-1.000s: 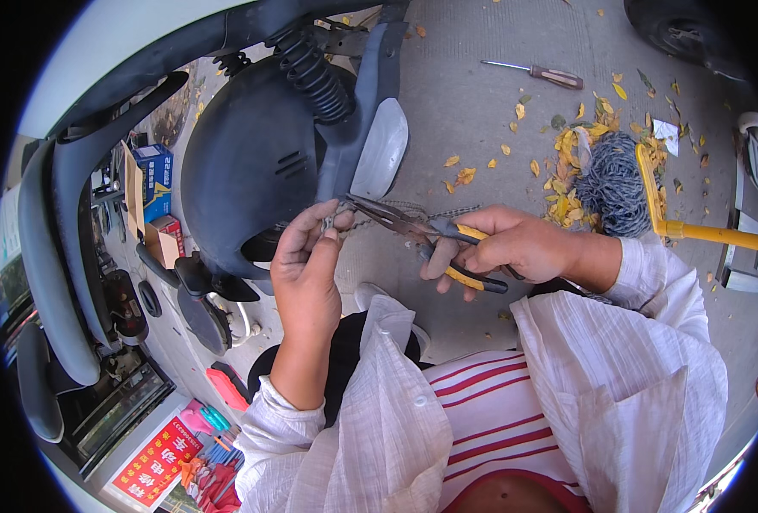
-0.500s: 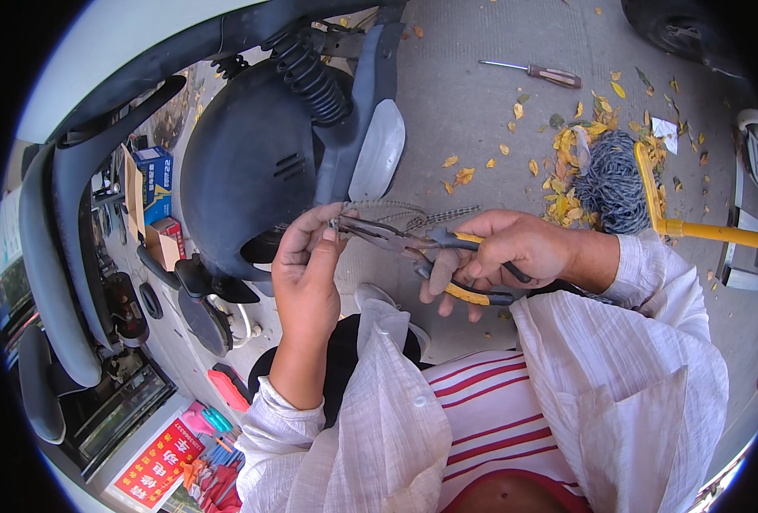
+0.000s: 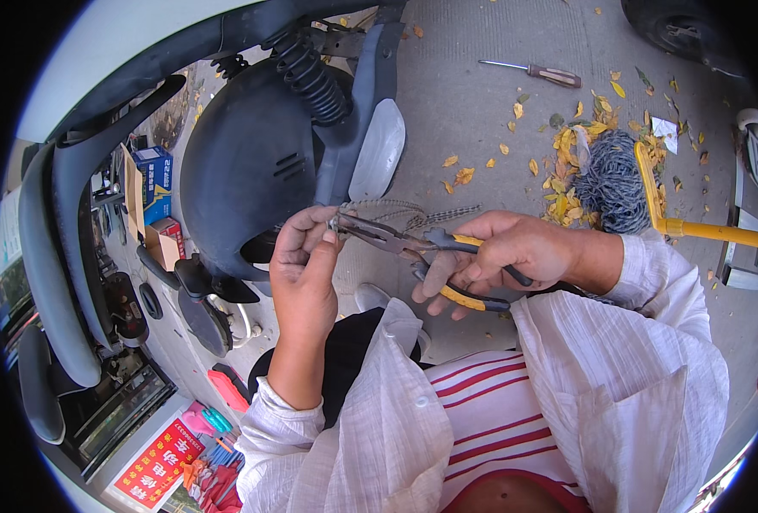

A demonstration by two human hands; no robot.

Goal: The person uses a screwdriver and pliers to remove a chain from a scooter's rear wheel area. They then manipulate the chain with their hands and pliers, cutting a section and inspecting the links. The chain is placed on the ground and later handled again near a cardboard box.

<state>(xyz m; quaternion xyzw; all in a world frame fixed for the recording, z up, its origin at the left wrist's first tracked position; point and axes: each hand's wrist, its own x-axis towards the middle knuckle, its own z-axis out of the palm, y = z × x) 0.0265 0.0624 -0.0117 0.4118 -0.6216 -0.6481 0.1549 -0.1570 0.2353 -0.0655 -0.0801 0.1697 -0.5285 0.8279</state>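
My left hand (image 3: 309,256) pinches a small metal piece (image 3: 334,222) between thumb and forefinger, seemingly the end of a thin grey chain (image 3: 435,212) that stretches behind the pliers toward the right. My right hand (image 3: 503,256) is wrapped round long-nose pliers (image 3: 396,241) with black-and-yellow handles, the handles spread somewhat apart. The pliers' tips reach the piece at my left fingertips; whether they grip it is too small to tell. Behind my hands stands a scooter's black wheel guard (image 3: 233,162) with a coil spring (image 3: 310,81) above it.
A screwdriver (image 3: 554,74) lies on the pavement (image 3: 456,94). At right are fallen leaves, a grey mop head (image 3: 610,184) with yellow handle (image 3: 721,234), and a dark tyre (image 3: 678,30). At left are cardboard and blue boxes (image 3: 155,192), scooter parts and a red sign (image 3: 158,462).
The pliers' jaws have come down a little and lie flatter at my left fingertips. My right fingers have shifted on the handles. My left hand stays nearly in place.
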